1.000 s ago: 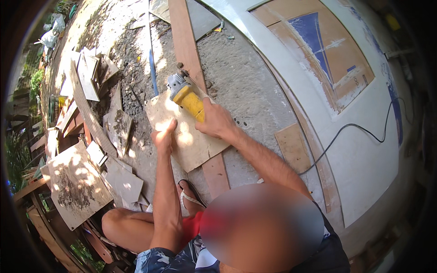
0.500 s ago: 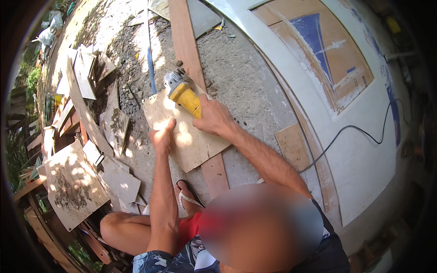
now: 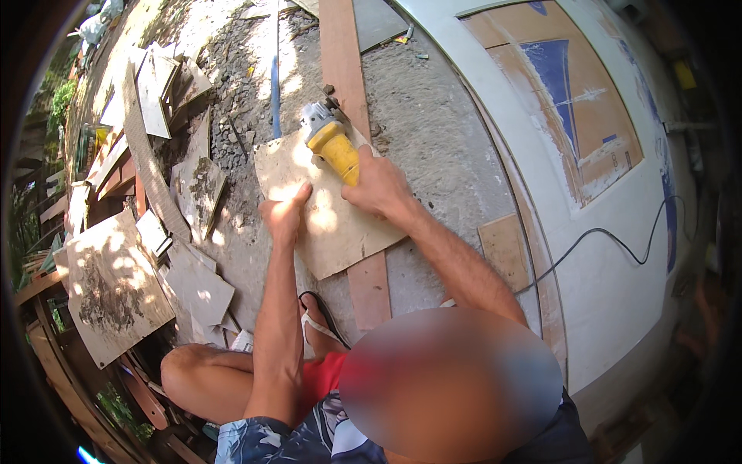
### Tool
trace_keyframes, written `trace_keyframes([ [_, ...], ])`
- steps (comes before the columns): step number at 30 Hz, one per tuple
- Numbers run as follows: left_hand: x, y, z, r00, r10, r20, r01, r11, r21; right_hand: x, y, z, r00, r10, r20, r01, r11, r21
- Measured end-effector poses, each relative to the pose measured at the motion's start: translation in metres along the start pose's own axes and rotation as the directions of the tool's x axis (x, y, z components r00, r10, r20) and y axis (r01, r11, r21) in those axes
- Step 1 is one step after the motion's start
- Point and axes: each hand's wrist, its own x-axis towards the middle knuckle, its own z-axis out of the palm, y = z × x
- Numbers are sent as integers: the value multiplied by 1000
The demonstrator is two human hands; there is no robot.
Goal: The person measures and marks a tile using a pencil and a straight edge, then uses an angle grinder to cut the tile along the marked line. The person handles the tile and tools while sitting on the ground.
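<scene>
My right hand (image 3: 379, 182) is wrapped round the yellow body of an angle grinder (image 3: 334, 148). Its grey metal head points away from me, over the far part of a plywood piece (image 3: 340, 236). At the plywood's left edge, my left hand (image 3: 286, 210) grips it, thumb on the top face and the other fingers hidden below. Under the plywood runs a long reddish-brown board (image 3: 344, 58), showing beyond it and on the near side. Whether the grinder's disc touches the wood I cannot tell.
Broken wood sheets (image 3: 197, 290) and a stained panel (image 3: 116, 286) lie at left. A blue strip (image 3: 275, 100) lies beyond the plywood. To the right are a small wood square (image 3: 502, 251), a black cord (image 3: 599, 232) and a large white panel (image 3: 610, 309). My sandalled foot (image 3: 318, 325) is close by.
The view has shifted slightly, so most things sit a little further right in it. Both hands keep their grips, and the grinder stays over the far part of the plywood.
</scene>
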Motion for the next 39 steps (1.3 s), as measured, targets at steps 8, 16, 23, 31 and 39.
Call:
trace_keyframes([
  [8, 2, -4, 0, 1000, -3, -7, 3, 1000, -18, 0, -3, 0, 1000, 17, 15, -17, 1000, -4],
  [16, 16, -22, 3, 1000, -3, -10, 3, 1000, 26, 0, 6, 10, 997, -31, -67, 27, 998, -54],
  [23, 7, -9, 9, 998, -47, 43, 48, 999, -20, -8, 20, 7, 996, -32, -78, 26, 997, -79],
  [31, 21, -24, 4, 999, -32, -41, 34, 997, 67, -19, 10, 3, 1000, 9, -9, -9, 999, -53],
  [39, 24, -27, 3, 995, -42, -89, 53, 991, 122, -31, 19, 2, 1000, -15, -20, 14, 998, -67],
])
